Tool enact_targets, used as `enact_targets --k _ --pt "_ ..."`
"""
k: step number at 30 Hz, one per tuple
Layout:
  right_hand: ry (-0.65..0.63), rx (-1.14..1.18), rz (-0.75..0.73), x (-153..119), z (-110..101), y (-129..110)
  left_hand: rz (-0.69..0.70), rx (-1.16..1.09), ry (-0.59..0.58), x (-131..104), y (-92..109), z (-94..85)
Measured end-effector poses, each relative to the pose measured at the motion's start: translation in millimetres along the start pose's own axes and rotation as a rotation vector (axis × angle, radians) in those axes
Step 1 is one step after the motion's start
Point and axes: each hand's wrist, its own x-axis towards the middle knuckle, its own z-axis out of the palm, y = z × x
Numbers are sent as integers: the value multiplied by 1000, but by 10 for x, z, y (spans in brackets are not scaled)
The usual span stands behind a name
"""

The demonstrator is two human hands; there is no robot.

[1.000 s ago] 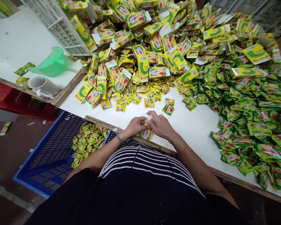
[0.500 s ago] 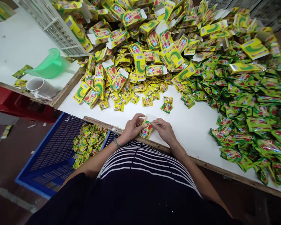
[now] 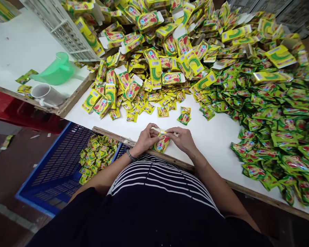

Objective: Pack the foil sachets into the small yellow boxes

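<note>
Close to the table's front edge, a small yellow and green candy box (image 3: 161, 144) with a red fruit print lies between my two hands. My left hand (image 3: 146, 138) grips its left side, thumb across the front. The fingers of my right hand (image 3: 180, 138) pinch the box's top end at the flap. Whether anything is inside the box is hidden. Just beyond my hands lie a yellow sachet (image 3: 163, 112) and a green sachet (image 3: 184, 118).
Yellow boxes (image 3: 156, 73) and sachets heap up at the back. Green sachets (image 3: 285, 137) cover the right side. A blue crate (image 3: 51, 171) with yellow sachets stands below left. A green scoop (image 3: 58, 70), a white mug (image 3: 47, 95) and a white plastic crate (image 3: 64, 27) are on the left.
My right hand has shifted slightly at the box's top end, its fingers now reaching farther across the flap. My left hand keeps its hold on the box. The view has moved slightly.
</note>
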Motion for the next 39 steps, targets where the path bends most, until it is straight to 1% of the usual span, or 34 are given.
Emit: enact_targets --k 2,5,7,9,11,13,14,16,19,21,23,24,26,28,30,33,35,39 --pt "-29 83 93 50 -25 -5 1 -1 -17 -2 -4 -2" --pt "-163 215 194 132 -90 -8 36 31 -42 -8 -19 -10" --pt "-243 230 194 172 -144 -12 61 64 -38 -13 -33 -16" --pt "-294 212 170 181 -198 -13 89 95 -29 -21 -50 -20" --pt "-332 201 143 148 -233 -3 118 125 -40 -30 -65 -23" --pt "-334 208 122 75 -228 24 145 162 -61 -42 -76 -26" --pt "-310 216 112 26 -204 43 158 183 -67 -49 -79 -27" --pt "-207 223 82 -86 -113 85 188 225 -60 -61 -83 -29" --pt "32 171 -8 -240 91 134 219 274 -38 -69 -83 -25" --pt "164 112 -72 -302 217 147 226 294 -29 -69 -78 -20" --pt "231 82 -104 -324 289 152 220 302 -21 -68 -70 -16" --pt "246 94 -92 -322 296 153 209 302 -19 -69 -65 -14" --pt "254 185 -10 -301 251 163 176 296 -18 -73 -56 -13" --pt "206 302 100 -256 136 178 146 285 -13 -76 -53 -14" --pt "86 337 149 -185 -20 188 130 277 -12 -74 -55 -17" --pt "-155 231 116 -39 -249 166 140 266 -27 -57 -63 -22" --pt "-287 169 99 70 -362 127 147 256 -37 -47 -63 -23" --pt "-467 146 115 252 -474 51 134 224 -44 -48 -44 -23"
